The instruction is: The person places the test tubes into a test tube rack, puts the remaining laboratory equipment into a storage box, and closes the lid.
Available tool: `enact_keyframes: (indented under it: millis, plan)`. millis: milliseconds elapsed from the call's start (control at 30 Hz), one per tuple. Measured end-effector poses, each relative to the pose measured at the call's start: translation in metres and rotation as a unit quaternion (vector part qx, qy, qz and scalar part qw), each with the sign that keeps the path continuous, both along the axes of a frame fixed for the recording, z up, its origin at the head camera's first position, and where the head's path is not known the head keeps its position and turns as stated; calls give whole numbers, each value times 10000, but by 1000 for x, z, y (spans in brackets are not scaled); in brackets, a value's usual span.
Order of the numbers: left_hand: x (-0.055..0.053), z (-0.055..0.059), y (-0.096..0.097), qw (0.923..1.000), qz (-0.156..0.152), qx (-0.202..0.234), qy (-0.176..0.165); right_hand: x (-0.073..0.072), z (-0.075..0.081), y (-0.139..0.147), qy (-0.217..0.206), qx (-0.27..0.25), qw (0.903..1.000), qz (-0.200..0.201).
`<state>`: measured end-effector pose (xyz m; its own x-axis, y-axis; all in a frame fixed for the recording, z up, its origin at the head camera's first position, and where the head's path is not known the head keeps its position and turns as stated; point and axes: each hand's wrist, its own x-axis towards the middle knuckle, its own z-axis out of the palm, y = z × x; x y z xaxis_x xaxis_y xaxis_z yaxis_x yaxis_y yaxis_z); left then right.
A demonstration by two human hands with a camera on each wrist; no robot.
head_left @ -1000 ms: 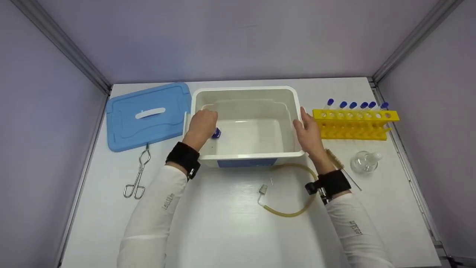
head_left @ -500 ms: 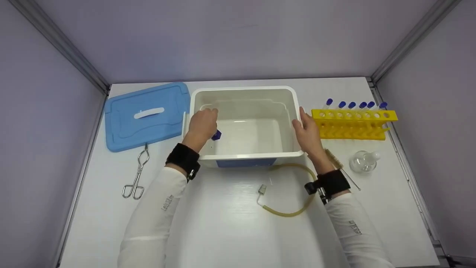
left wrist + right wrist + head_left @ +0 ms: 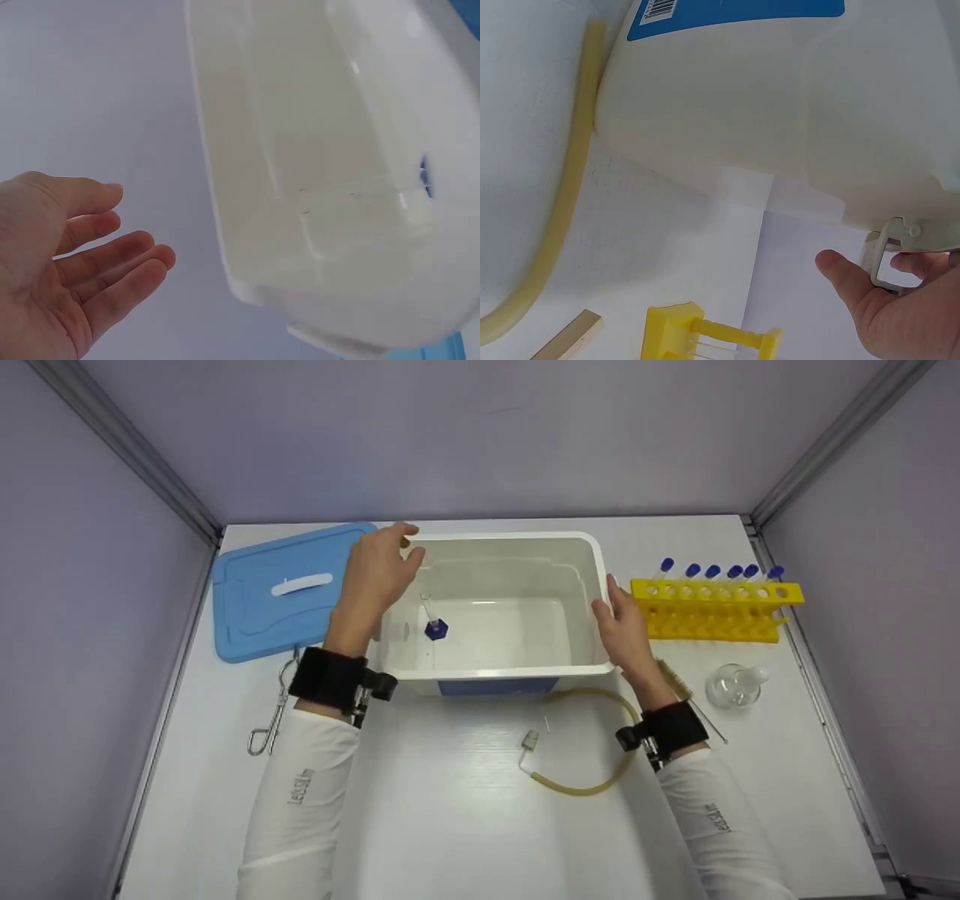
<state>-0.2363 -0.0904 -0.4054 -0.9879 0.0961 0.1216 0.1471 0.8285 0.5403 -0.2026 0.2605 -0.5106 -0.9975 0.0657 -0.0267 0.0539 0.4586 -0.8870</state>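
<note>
Two hands at a white tub (image 3: 495,671) set mid-surface. Left hand (image 3: 379,570) raised over the tub's far-left corner, fingers straight and spread, grip empty; the wrist view confirms an open palm (image 3: 67,262) with nothing in it, tub wall just beside. Right hand (image 3: 621,624) flat against the tub's right outer wall, fingers extended, thumb near the side latch (image 3: 889,255); it rests on the wall, not closed round anything.

Small clear tube with a blue cap (image 3: 435,626) lies on the tub floor, left half, below and slightly right of the left hand. Long axis runs roughly near-to-far, cap end nearer the person. Left hand is plainly the closer one; right hand is well apart, across the tub.

Blue lid (image 3: 289,592) lies left of the tub.
</note>
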Motion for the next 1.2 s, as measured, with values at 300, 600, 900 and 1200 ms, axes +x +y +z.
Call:
enact_keyframes:
  millis: [300, 600, 900, 1200]
  plan:
    - [17, 17, -66, 9857, 978, 982, 962, 1, 0, 0, 72, -41, 10000, -16]
    - [54, -24, -141, 9762, 1809, 1042, 585, 0, -1, 0, 41, -44, 10000, 54]
    - [70, -85, -164, 9787, 1941, 640, -169, 9, 20, -2, -109, -159, 9998, 58]
    - [83, -130, -175, 9720, 2004, 457, -1135, 0, 2, 4, 46, -26, 10000, 1]
